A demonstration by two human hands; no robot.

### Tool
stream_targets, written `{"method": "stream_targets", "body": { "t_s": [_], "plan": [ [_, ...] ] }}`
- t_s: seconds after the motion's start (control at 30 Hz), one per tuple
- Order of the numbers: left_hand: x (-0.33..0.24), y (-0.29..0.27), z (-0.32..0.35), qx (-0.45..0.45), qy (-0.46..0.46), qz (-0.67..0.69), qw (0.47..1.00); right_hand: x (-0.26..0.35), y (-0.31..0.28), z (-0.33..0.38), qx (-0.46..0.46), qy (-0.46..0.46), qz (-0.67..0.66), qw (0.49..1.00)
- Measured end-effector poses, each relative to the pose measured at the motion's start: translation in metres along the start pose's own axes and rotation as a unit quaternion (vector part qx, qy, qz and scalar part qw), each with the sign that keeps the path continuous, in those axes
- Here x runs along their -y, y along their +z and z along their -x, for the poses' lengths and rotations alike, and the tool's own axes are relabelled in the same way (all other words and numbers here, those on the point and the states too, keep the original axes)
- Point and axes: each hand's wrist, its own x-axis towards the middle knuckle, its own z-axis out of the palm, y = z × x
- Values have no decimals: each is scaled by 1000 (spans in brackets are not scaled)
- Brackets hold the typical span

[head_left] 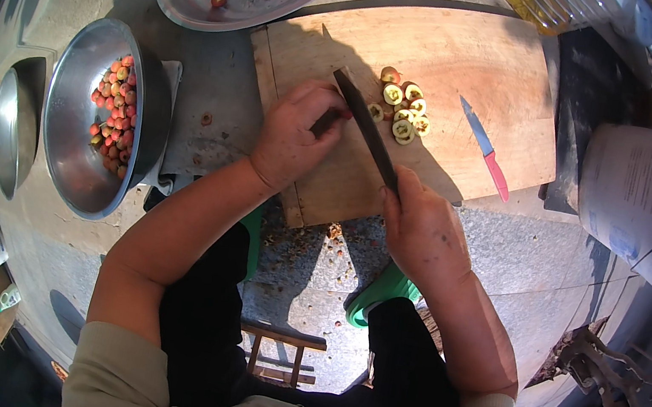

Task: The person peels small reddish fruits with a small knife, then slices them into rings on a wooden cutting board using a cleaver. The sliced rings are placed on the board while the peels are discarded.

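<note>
My right hand [429,234] grips a dark, broad-bladed knife [363,124], which appears nearly edge-on and slants over the wooden board [487,67]. Just left of the blade, my left hand [299,132] is closed, with a bit of red showing at its fingertips. It looks like a small hawthorn fruit, mostly hidden by the fingers. To the right of the blade lies a small pile of cut hawthorns [403,130], pale yellow-green inside with hollow centres. A small knife with a red handle [495,171] rests on the board's right side, apart from both hands.
A steel bowl [155,102] of whole red hawthorns stands at left, beside another metal basin [5,124]. Behind the board, a wide basin [181,11] holds hollowed fruits. A white bucket [638,191] is at right. Scraps [308,257] litter the ground between green shoes [380,290].
</note>
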Motion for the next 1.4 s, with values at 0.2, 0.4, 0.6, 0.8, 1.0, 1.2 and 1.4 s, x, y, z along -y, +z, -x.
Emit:
{"method": "stream_targets", "body": {
  "t_s": [0.2, 0.4, 0.6, 0.8, 1.0, 1.2, 1.4],
  "plan": [
    [1, -1, -2, 7, 10, -21, 1000, 6, 2, -21, 12, 6, 14, 1000],
    [2, 1, -1, -10, 33, -38, 999, 7, 4, -37, 27, 20, 21, 999],
    [1, 2, 2, -12, 2, -3, 1000, 6, -7, -16, -9, -2, -9, 1000],
    [-1, 1, -1, -21, 27, -19, 999, 8, -10, -9, 31, 7, 17, 999],
    [1, 1, 0, -14, 26, -22, 999, 10, -11, -12, 27, -12, 39, 999],
    [2, 1, -1, -15, 37, -38, 998, 13, 3, -40, 37, 3, 62, 997],
    [2, 1, 1, -20, 21, -34, 999, 9, 0, -33, 9, 22, 9, 1000]
  ]
}}
